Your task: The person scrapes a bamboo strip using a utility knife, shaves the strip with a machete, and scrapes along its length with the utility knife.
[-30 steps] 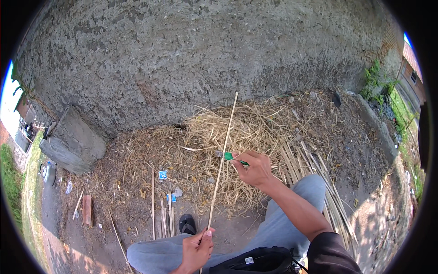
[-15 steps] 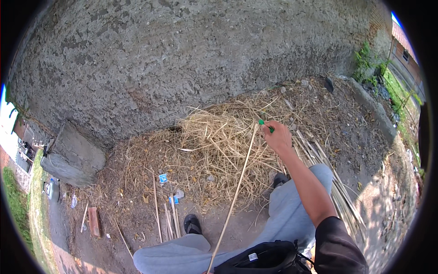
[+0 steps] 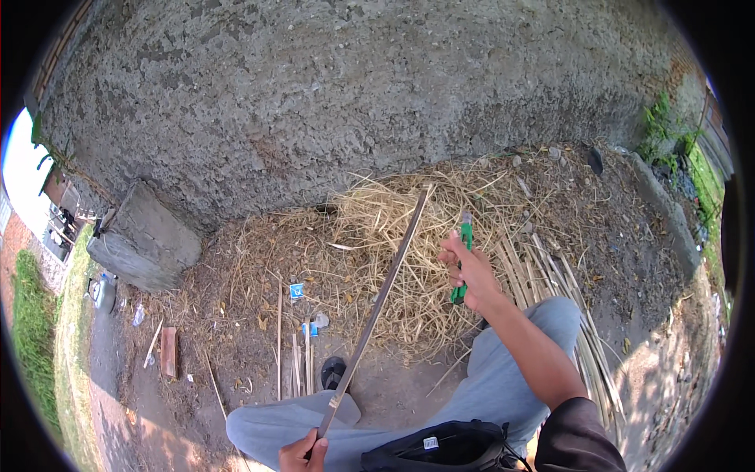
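Note:
My left hand is closed round the lower end of a long bamboo strip, dark along its face. The strip slants up and away, its far tip above a heap of pale shavings. In my right hand is a green utility knife, its blade end pointing away from me. The knife is held to the right of the strip, apart from it. Both hands are closed on what they hold.
Pale split strips lie beside my right leg, and a few more near my left shoe. A rough grey wall stands behind the heap. At left are a concrete block and a brick.
My left hand has come into view at the lower edge. The strip now shows a dark face and its tip is higher. My right hand has drawn back from the strip with the knife.

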{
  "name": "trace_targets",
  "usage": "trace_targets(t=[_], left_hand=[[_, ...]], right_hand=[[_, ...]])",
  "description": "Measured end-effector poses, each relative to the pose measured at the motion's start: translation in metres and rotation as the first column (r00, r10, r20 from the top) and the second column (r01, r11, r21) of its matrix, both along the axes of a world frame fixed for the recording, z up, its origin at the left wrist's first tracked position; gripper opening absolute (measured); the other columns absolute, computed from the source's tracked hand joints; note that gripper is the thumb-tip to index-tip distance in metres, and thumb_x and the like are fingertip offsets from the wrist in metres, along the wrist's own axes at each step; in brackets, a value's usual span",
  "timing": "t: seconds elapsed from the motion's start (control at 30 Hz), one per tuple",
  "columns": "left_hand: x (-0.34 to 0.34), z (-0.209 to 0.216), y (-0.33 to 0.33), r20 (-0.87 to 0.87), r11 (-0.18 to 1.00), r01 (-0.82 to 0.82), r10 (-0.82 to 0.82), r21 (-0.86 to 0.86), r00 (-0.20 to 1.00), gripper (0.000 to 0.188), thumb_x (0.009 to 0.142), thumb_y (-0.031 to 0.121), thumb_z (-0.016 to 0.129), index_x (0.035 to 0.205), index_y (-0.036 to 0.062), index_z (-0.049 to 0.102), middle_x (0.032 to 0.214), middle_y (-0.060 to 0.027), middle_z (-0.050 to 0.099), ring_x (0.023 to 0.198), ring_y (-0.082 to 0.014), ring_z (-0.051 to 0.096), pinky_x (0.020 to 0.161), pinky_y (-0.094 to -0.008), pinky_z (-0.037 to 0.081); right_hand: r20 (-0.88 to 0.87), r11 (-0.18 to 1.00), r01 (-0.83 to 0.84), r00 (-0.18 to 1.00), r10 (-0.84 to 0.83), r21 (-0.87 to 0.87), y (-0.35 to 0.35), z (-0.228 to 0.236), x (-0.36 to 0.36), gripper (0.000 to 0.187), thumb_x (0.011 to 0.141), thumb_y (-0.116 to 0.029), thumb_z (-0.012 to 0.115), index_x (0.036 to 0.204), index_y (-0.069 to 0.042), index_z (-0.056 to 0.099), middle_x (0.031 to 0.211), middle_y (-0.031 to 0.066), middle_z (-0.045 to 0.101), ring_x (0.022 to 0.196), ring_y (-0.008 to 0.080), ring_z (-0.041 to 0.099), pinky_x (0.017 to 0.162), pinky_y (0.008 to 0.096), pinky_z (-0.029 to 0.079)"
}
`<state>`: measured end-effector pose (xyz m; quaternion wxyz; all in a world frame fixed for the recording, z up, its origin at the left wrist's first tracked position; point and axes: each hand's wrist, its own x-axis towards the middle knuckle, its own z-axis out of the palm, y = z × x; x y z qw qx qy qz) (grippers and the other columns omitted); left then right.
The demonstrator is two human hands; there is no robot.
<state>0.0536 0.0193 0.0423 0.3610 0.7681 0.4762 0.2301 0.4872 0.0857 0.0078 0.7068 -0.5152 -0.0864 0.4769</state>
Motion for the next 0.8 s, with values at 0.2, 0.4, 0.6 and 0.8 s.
trace_targets(t=[0.2,0.4,0.6,0.8], left_hand=[[0.014,0.019,0.018,-0.054,0.995,0.078,-0.075,0.061,0.996,0.019,0.091,0.011,0.063,0.102,-0.0042,0.065,0.064,-0.0166,0.049,0.055,-0.0168,0.044,0.053,-0.0319,0.042],[0.019,0.012,0.020,0.000,0.984,0.129,-0.130,0.124,0.992,0.022,0.091,0.013,0.063,0.104,-0.0048,0.065,0.062,-0.0141,0.047,0.056,-0.0137,0.041,0.051,-0.0313,0.040],[0.026,0.011,0.023,0.029,0.996,0.083,-0.084,0.034,0.996,0.023,0.093,0.014,0.062,0.104,-0.0053,0.065,0.062,-0.0173,0.050,0.055,-0.0135,0.045,0.051,-0.0315,0.041],[0.034,0.012,0.025,-0.069,0.995,0.075,-0.071,0.068,0.995,0.023,0.093,0.014,0.061,0.105,-0.0049,0.065,0.066,-0.0212,0.055,0.054,-0.0189,0.050,0.053,-0.0344,0.044]], right_hand=[[0.054,0.987,0.129,0.990,-0.134,0.094,0.005,0.021,0.011,0.037,0.091,-0.034,0.067,0.096,0.002,0.060,0.071,0.0005,0.052,0.048,0.0036,0.031,0.044,0.0232,0.029],[0.264,0.992,0.012,0.964,-0.044,0.122,-0.007,0.024,0.000,0.029,0.087,-0.028,0.072,0.078,-0.001,0.066,0.056,-0.0047,0.047,0.045,0.0034,0.032,0.042,0.0246,0.023],[0.559,0.955,-0.181,0.778,0.286,-0.237,-0.022,0.038,-0.008,0.033,0.082,-0.032,0.078,0.074,0.000,0.072,0.057,0.0007,0.058,0.051,0.0055,0.046,0.046,0.0248,0.034],[0.435,0.931,-0.314,0.823,0.364,-0.186,-0.025,0.027,-0.042,0.026,0.081,-0.024,0.078,0.077,0.001,0.073,0.073,0.0078,0.070,0.057,0.0066,0.053,0.054,0.0240,0.041]])
